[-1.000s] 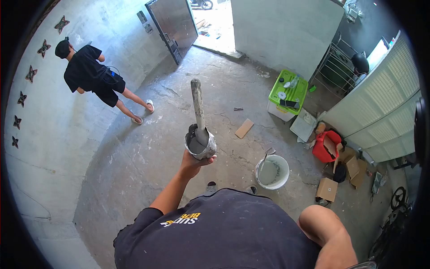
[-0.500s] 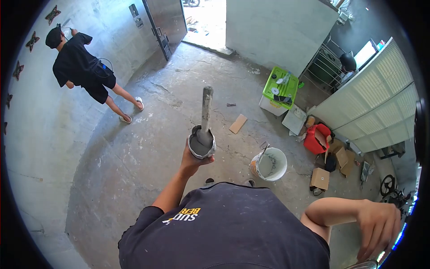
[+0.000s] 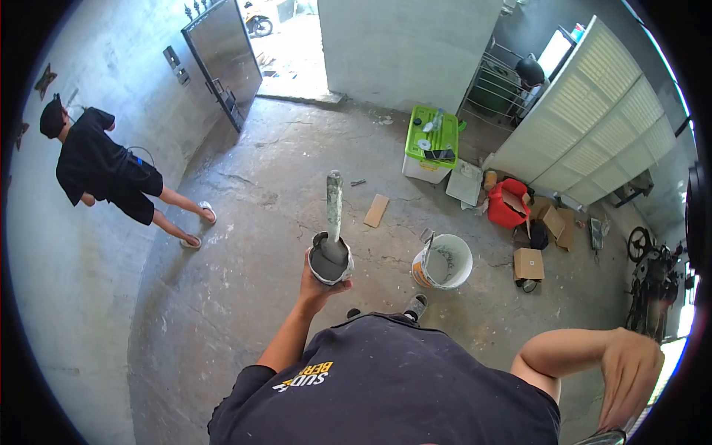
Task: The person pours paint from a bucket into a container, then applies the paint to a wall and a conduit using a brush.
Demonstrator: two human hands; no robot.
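My left hand [image 3: 314,293] is wrapped round a white-rimmed cup [image 3: 349,270] in front of my chest. Inside it is wet grey paste [image 3: 326,268]. A stick-like tool [image 3: 334,204] stands up out of the paste, its lower end coated in grey and buried, so its kind is hidden. My right hand [image 3: 630,378] is raised at the lower right, close to the camera, wrist bent and fingers together pointing down. Its fingertips meet a dark shiny edge [image 3: 612,437] at the frame's bottom; what that belongs to cannot be made out.
A white bucket [image 3: 460,259] with grey residue stands ahead of my feet. Beyond are a tan board [image 3: 376,211], a green-lidded box [image 3: 434,137], a red bag [image 3: 509,204] and cardboard boxes [image 3: 529,263]. Another person [image 3: 107,167] stands at the left wall. A metal door [image 3: 222,59] is open.
My view has turned right, so the room has shifted left. The cup stays in my left hand, a little lower in view. My right hand remains raised, and one foot shows more.
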